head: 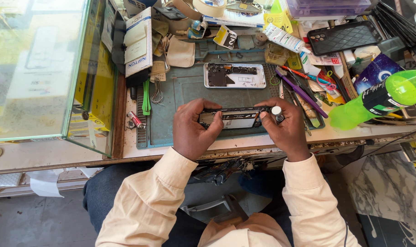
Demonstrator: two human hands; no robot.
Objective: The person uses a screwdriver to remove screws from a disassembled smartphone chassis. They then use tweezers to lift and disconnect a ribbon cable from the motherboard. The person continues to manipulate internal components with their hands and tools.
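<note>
An opened phone body (233, 117) with bare circuit parts lies across the front of a grey-green work mat (180, 91). My left hand (193, 128) grips its left end. Its right end sits in my right hand (284, 129), which also pinches a small screwdriver with a silver cap (277, 112). Farther back on the mat rests a white phone back panel (235, 75) with a dark board on it.
A green plastic bottle (377, 98) lies on its side at the right. A black phone case (343, 36), tubes, purple tweezers (301, 91) and cluttered tools fill the back right. A glass display case (43, 68) stands left. Green pry tool (146, 98) lies beside the mat.
</note>
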